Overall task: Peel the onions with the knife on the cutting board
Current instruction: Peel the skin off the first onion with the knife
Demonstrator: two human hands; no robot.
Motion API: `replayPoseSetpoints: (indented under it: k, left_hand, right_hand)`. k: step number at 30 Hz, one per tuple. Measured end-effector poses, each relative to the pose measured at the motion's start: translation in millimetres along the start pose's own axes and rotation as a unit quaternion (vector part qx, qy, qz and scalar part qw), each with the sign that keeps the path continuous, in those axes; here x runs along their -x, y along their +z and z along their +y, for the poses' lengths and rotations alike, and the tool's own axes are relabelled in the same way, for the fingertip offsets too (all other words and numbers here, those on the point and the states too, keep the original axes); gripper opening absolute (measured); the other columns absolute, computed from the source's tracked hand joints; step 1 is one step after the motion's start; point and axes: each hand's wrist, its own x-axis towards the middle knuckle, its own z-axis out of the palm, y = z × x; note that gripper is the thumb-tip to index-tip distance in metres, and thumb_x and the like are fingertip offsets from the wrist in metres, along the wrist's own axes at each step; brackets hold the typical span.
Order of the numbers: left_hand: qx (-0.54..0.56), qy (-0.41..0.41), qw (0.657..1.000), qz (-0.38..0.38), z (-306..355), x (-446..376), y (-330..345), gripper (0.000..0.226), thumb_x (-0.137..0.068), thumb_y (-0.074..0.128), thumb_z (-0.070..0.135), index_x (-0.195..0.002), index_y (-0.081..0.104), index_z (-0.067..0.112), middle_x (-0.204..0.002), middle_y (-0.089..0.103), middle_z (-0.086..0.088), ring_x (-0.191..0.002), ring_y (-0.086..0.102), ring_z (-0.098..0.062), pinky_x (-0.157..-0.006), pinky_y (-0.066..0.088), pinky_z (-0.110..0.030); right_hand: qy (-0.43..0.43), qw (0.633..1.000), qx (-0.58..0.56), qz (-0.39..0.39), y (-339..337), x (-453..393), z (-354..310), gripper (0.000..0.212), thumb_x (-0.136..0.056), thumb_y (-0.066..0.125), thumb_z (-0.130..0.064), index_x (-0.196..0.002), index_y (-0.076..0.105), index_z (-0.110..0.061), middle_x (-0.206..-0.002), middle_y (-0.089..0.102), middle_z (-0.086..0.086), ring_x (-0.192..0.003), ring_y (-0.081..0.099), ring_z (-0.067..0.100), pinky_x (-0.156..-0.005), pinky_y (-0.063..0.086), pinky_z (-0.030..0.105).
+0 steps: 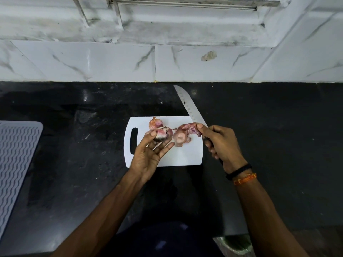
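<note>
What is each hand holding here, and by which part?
The left hand holds an onion at its fingertips. The right hand grips the knife by its handle and pinches loose peel.

Half-peeled red onion (163, 134), whole onion (155, 123), loose skins (182, 136), on white cutting board (185, 156).

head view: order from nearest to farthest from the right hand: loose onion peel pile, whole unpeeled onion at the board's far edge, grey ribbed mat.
From the right hand:
1. Loose pink onion peel pile, on the white cutting board, touching the thumb.
2. Whole unpeeled pink onion, at the board's far edge, beyond the left hand.
3. Grey ribbed mat, far left on the black counter.
</note>
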Motion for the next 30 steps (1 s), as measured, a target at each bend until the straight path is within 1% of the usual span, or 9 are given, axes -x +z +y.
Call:
replayPoseSetpoints:
  k: [4, 7, 9, 12, 16, 18, 21, 25, 30]
  left_hand:
    - [0.027, -0.002, 0.999, 0.022, -0.1, -0.1, 0.4, 0.046, -0.076, 0.081, 0.024, -0.114, 0.064, 0.005, -0.115, 0.071, -0.020, -0.113, 0.067, -0.037, -0.093, 0.057, -0.050]
    - [0.038, -0.001, 0.999, 0.013, 2.1, -0.7, -0.4, 0.080, -0.052, 0.096, 0.031, -0.120, 0.063, 0.004, -0.122, 0.068, -0.022, -0.119, 0.063, -0.038, -0.103, 0.050, -0.052]
    - [0.031, 0.006, 0.999, 0.013, 4.0, -2.5, -2.2, 0.088, -0.042, 0.099, 0.036, -0.118, 0.065, 0.005, -0.124, 0.067, -0.023, -0.121, 0.062, -0.038, -0.105, 0.049, -0.050]
    - [0.048, 0.009, 0.998, 0.027, 8.0, -3.6, -2.9, 0.090, -0.044, 0.099, 0.034, -0.121, 0.064, 0.004, -0.126, 0.065, -0.024, -0.121, 0.062, -0.038, -0.104, 0.050, -0.048]
    - [0.089, -0.004, 0.995, 0.037, 8.1, -4.0, -2.6, 0.070, -0.074, 0.083, 0.028, -0.132, 0.056, 0.000, -0.126, 0.065, -0.024, -0.117, 0.065, -0.039, -0.099, 0.054, -0.046]
    - [0.092, -0.003, 0.995, 0.034, 7.1, -4.9, -2.8, 0.056, -0.081, 0.077, 0.027, -0.126, 0.058, 0.000, -0.127, 0.065, -0.025, -0.117, 0.064, -0.039, -0.098, 0.054, -0.046]
    - [0.074, 0.004, 0.997, 0.015, 7.1, -5.7, -1.7, 0.044, -0.081, 0.077, 0.024, -0.115, 0.063, 0.002, -0.123, 0.067, -0.023, -0.119, 0.064, -0.036, -0.097, 0.055, -0.045]
    - [0.051, 0.010, 0.998, -0.021, 6.0, -9.2, -1.8, 0.021, -0.080, 0.075, 0.016, -0.097, 0.076, 0.003, -0.116, 0.070, -0.021, -0.112, 0.068, -0.033, -0.096, 0.055, -0.044]
    - [-0.011, 0.022, 0.997, -0.073, 2.9, -16.1, -6.6, 0.052, -0.053, 0.097, 0.021, -0.099, 0.078, 0.005, -0.115, 0.071, -0.020, -0.111, 0.068, -0.032, -0.103, 0.051, -0.044]
  right_hand:
    - [-0.007, 1.000, -0.011, 0.013, -8.2, 0.7, 2.7, 0.045, -0.089, 0.070, -0.047, -0.085, 0.068, -0.002, -0.060, 0.053, 0.004, -0.044, 0.040, 0.007, -0.037, 0.031, 0.020]
    - [0.009, 1.000, -0.006, 0.017, -8.1, -4.0, 12.7, 0.046, -0.088, 0.070, -0.048, -0.086, 0.069, -0.003, -0.061, 0.054, 0.004, -0.044, 0.041, 0.008, -0.038, 0.032, 0.021]
    - [0.024, 1.000, 0.002, 0.011, -2.1, -10.5, 25.3, 0.046, -0.087, 0.071, -0.048, -0.085, 0.068, -0.002, -0.059, 0.054, 0.003, -0.043, 0.041, 0.008, -0.038, 0.032, 0.021]
    - [0.023, 0.999, 0.025, 0.007, 12.9, -23.2, 44.6, 0.046, -0.086, 0.073, -0.049, -0.080, 0.067, -0.004, -0.056, 0.054, -0.001, -0.044, 0.042, 0.007, -0.042, 0.035, 0.023]
    - [-0.020, 0.997, 0.076, 0.026, 33.5, -39.5, 64.4, 0.042, -0.086, 0.072, -0.051, -0.073, 0.063, -0.012, -0.057, 0.059, -0.005, -0.054, 0.054, 0.009, -0.053, 0.043, 0.027]
    - [-0.043, 0.992, 0.115, 0.020, 40.6, -44.4, 70.8, 0.042, -0.085, 0.072, -0.053, -0.072, 0.060, -0.014, -0.065, 0.062, -0.003, -0.063, 0.058, 0.014, -0.057, 0.047, 0.031]
    - [-0.065, 0.982, 0.176, 0.012, 46.5, -48.5, 75.6, 0.036, -0.083, 0.075, -0.050, -0.073, 0.056, -0.020, -0.072, 0.061, -0.007, -0.070, 0.058, 0.012, -0.058, 0.041, 0.026]
    - [-0.063, 0.983, 0.174, 0.010, 46.7, -48.0, 72.7, 0.035, -0.073, 0.082, -0.046, -0.095, 0.066, -0.023, -0.086, 0.070, -0.010, -0.084, 0.066, 0.011, -0.072, 0.054, 0.031]
    - [-0.087, 0.983, 0.162, 0.024, 42.7, -47.7, 60.1, 0.032, -0.078, 0.081, -0.043, -0.097, 0.065, -0.023, -0.087, 0.069, -0.010, -0.082, 0.065, 0.009, -0.070, 0.053, 0.029]
